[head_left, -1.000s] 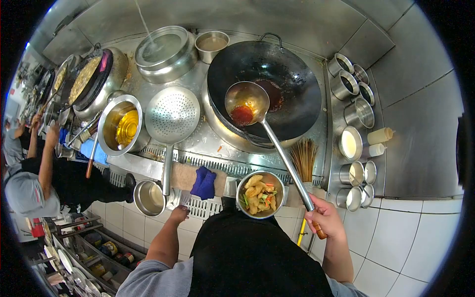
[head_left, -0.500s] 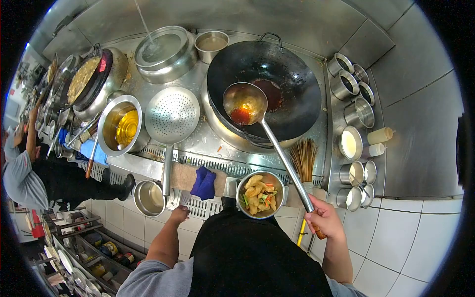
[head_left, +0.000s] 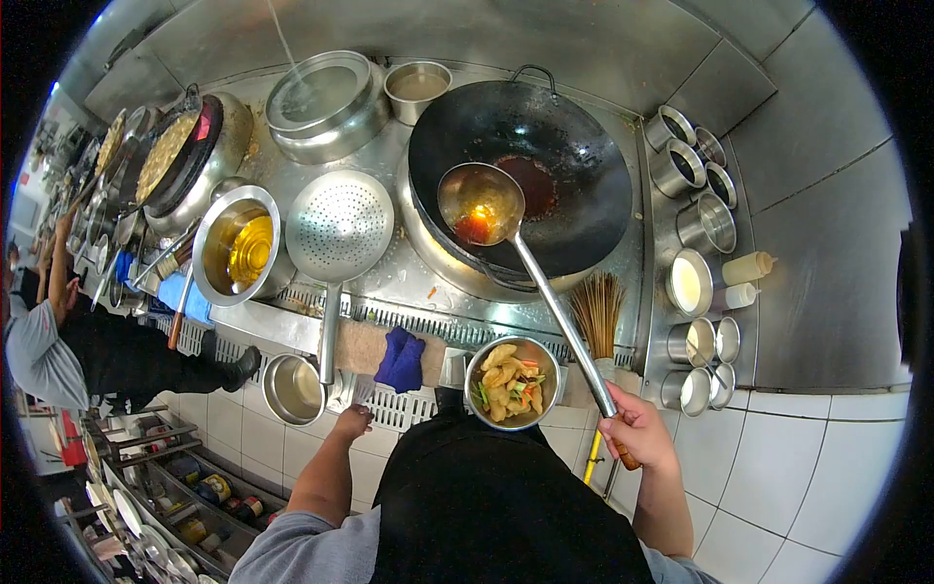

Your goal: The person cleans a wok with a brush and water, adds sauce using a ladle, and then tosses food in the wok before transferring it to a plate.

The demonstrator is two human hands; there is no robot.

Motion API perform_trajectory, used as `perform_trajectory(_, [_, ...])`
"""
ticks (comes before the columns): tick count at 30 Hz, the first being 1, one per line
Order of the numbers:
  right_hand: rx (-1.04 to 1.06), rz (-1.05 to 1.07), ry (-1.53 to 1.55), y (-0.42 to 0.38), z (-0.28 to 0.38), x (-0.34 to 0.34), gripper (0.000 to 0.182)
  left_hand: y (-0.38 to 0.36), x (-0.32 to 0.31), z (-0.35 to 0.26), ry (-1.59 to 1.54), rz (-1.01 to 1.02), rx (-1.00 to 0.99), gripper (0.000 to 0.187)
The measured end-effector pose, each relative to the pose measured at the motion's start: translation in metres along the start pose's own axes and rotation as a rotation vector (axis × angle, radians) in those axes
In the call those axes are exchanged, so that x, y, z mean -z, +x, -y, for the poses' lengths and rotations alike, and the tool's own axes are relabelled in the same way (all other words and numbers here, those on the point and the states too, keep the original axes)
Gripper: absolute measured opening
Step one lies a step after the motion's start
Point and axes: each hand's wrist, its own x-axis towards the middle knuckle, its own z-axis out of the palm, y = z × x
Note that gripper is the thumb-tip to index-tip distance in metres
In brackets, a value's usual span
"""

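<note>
My right hand [head_left: 634,428] is wrapped round the wooden handle end of a long metal ladle [head_left: 559,307]. The ladle's bowl, with some reddish-brown liquid in it, is over the left part of a black wok [head_left: 584,156], where a pool of dark sauce [head_left: 528,185] lies. My left hand [head_left: 354,420] is low at the counter's front edge, near a small metal pot [head_left: 294,389]; its fingers are too small to make out. A metal bowl of fried pieces and vegetables [head_left: 513,383] stands at the front edge, between my hands.
A perforated strainer [head_left: 341,226] lies left of the wok, beside a bowl of yellow oil [head_left: 236,248]. A purple cloth [head_left: 400,359] and a bamboo brush [head_left: 597,310] are along the front. Seasoning pots [head_left: 707,223] line the right. At far left, a co-worker [head_left: 49,350] stands.
The co-worker at the far left has shifted slightly in arm and leg. My hands and the ladle have stayed nearly still.
</note>
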Motion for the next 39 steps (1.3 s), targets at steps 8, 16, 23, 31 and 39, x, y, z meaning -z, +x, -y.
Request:
perform_trajectory(8, [-0.006,-0.011,-0.077,-0.001,0.002,0.000,0.061,0.008,0.000,0.007,0.003,-0.010,0.015,0.030])
perform_trajectory(16, [0.000,-0.012,-0.101,-0.002,0.004,-0.001,0.062,0.006,-0.002,0.006,0.036,-0.030,0.017,0.028])
perform_trajectory(23, [-0.012,-0.030,-0.121,-0.003,0.005,-0.002,0.062,0.007,0.000,0.010,0.034,-0.018,-0.004,0.026])
perform_trajectory(31, [0.274,-0.346,-0.623,-0.007,0.003,-0.020,0.060,0.075,-0.008,0.060,0.534,0.139,-0.379,0.038])
perform_trajectory(39, [0.348,-0.533,-0.400,-0.029,0.008,-0.003,0.061,-0.015,-0.154,-0.083,0.994,0.306,-0.544,0.052])
